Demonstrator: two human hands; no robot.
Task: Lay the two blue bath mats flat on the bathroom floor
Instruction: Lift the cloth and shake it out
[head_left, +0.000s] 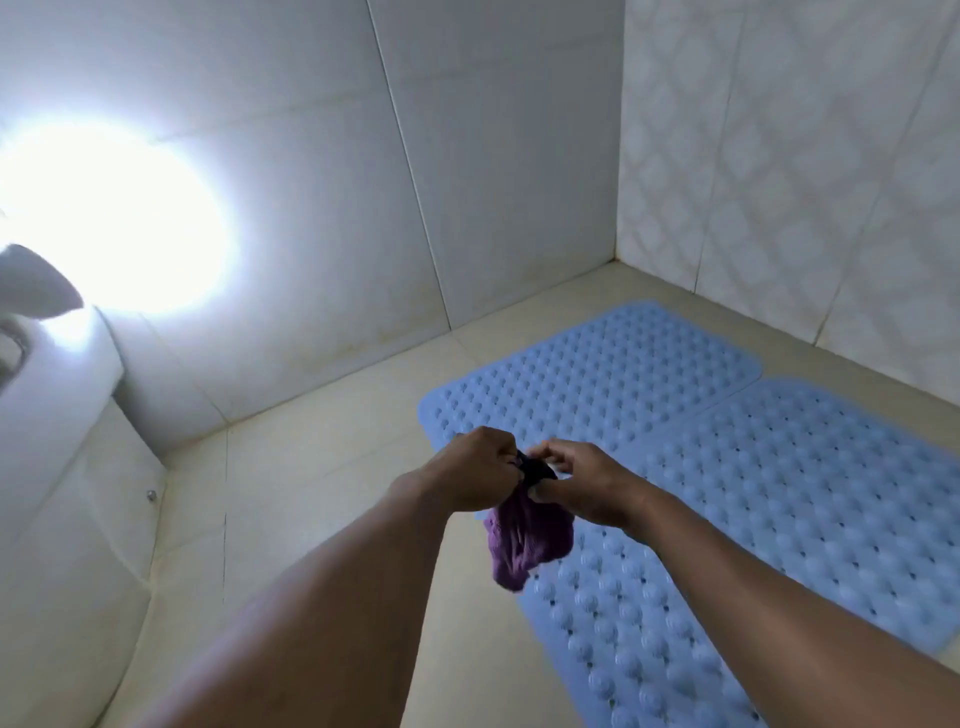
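Two blue bath mats with raised bumps lie flat on the beige tiled floor, side by side. The far mat (597, 374) reaches toward the wall corner; the near mat (769, 514) runs down to the bottom edge of the view. A purple cloth (527, 540) hangs bunched above the near mat's left edge. My left hand (475, 475) grips its top, and my right hand (582, 486) pinches the same top edge with fingers and thumb. Both forearms reach in from below.
White tiled walls meet in a corner at the back right. A white toilet (57, 467) fills the left side, with a strong light glare (109, 218) above it. Bare beige floor (322, 457) lies between the toilet and the mats.
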